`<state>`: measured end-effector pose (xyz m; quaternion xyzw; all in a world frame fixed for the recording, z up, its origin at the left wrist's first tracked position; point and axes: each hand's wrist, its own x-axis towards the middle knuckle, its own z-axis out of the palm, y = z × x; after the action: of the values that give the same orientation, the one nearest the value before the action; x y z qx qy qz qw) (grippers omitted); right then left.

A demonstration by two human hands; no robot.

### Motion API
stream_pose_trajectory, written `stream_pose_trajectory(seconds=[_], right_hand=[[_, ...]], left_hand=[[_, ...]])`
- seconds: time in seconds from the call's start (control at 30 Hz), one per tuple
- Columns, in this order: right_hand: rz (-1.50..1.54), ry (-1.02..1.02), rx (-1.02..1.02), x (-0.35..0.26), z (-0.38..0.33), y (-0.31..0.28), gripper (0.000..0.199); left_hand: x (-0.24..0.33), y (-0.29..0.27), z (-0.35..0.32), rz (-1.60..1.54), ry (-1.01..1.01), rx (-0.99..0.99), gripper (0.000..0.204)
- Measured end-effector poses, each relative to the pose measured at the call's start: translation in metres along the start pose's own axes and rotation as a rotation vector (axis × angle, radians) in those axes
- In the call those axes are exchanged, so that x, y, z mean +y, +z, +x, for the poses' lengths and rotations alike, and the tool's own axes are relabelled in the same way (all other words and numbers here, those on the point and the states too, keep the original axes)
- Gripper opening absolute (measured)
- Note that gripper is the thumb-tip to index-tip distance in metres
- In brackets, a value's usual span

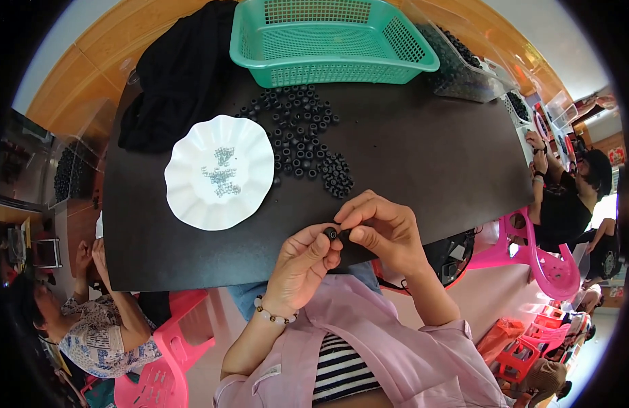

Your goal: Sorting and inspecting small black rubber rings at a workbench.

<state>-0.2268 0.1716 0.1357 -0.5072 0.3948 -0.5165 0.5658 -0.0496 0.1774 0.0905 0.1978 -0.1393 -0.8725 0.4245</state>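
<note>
Between the thumb and fingers of my left hand (307,255) is a small black ring-shaped part (330,233), its round opening facing up. My right hand (386,231) meets it there, thumb and forefinger pinched at the part's right side; whatever is in that pinch is too small and dark to make out. Both hands are just above the table's near edge. Beyond them lie many loose black ring-shaped parts (301,129), with a tighter cluster (336,175) closest to my right hand. To the left, a white scalloped plate (253,163) bears tiny clear-grey pieces (222,173).
A green mesh basket (335,76) stands at the far edge of the dark table (437,149). Black cloth (181,75) lies far left. A clear bin (467,85) of black parts sits far right. People sit on both sides, near pink chairs (168,360).
</note>
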Motion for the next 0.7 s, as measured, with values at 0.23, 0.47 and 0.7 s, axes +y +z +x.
stream_pose_trajectory(seconds=[0.23, 0.47, 0.7], right_hand=[[-0.301, -0.149, -0.021, 0.0024, 0.0017, -0.0021, 0.01], [-0.356, -0.159, -0.008, 0.0055, 0.0028, 0.0001, 0.011], [-0.371, -0.138, -0.009, 0.0069, 0.0029, 0.0015, 0.011]], left_hand=[[0.0002, -0.0017, -0.0003, -0.011, 0.003, -0.008, 0.027], [-0.0005, -0.003, -0.0007, -0.035, -0.029, 0.003, 0.027], [0.0003, -0.0051, -0.0006, -0.007, -0.022, 0.018, 0.027]])
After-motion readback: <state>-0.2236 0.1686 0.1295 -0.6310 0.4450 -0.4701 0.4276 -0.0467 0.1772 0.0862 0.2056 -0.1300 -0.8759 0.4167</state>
